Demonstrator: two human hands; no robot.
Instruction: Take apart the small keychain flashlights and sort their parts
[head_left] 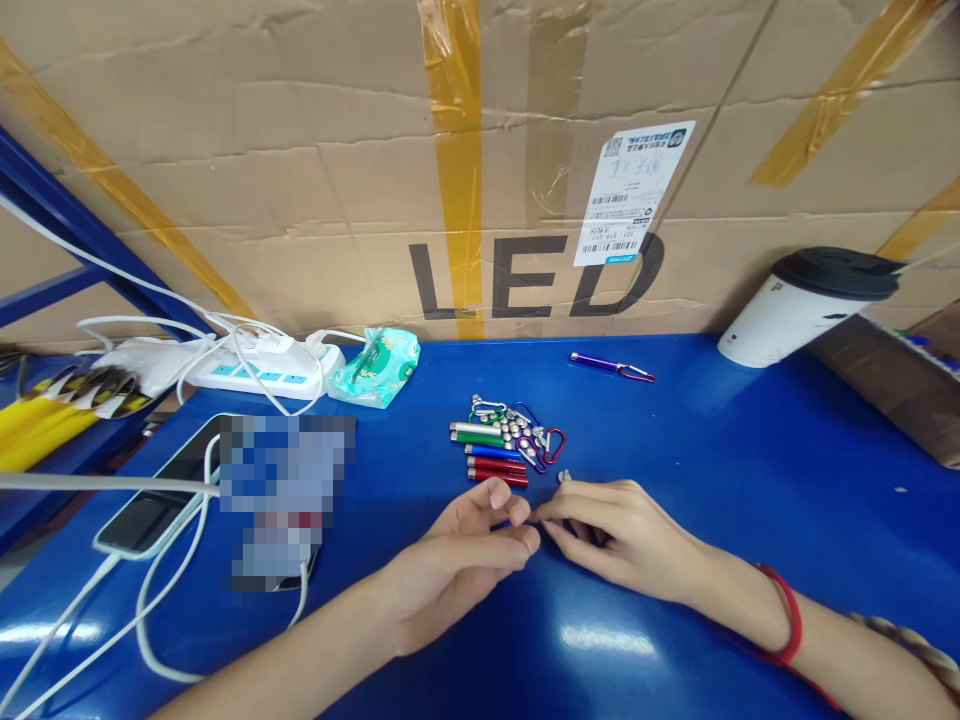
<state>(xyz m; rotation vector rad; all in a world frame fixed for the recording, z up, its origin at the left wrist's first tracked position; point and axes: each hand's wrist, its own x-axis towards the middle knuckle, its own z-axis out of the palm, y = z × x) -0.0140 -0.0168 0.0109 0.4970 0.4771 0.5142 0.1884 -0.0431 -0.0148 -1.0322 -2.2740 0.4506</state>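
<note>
My left hand point(469, 555) is in the middle of the blue table, palm turned inward, with its fingers curled close to the thumb. My right hand point(619, 525) comes from the right and pinches at the left fingertips. Whatever is between the fingers is too small or hidden to name. A small silver metal piece point(564, 476) sits just beyond the right index finger. Past my hands lies a row of small metal tubes: a silver tube point(476, 428), a green tube point(478, 438), a blue tube point(495, 453) and red tubes point(497, 480). Coloured carabiners point(555, 445) and silver caps point(514, 430) lie beside them.
A purple tube with a red carabiner point(611, 366) lies farther back. To the left are a tissue pack point(379, 370), a power strip point(259, 370), a phone point(169, 500) and white cables. A lidded paper cup point(795, 310) stands back right. Behind rises a cardboard box point(337, 180).
</note>
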